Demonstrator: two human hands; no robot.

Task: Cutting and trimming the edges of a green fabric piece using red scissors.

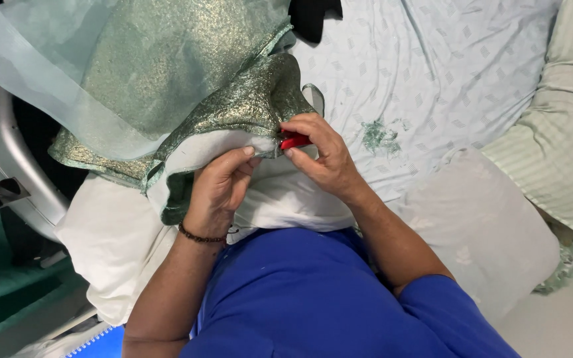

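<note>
— What are the hands doing?
— The right hand (pixel 323 156) pinches a small red tool (pixel 294 140), maybe a seam ripper, at the hem of the green fabric (pixel 187 79). The left hand (pixel 219 189) grips the white lining (pixel 207 147) beside it, keeping the seam taut.
— And around them?
— The fabric drapes over a white pillow (pixel 111 245) on a bed with a pale patterned sheet (pixel 432 66); green thread scraps (pixel 379 136) lie nearby.
</note>
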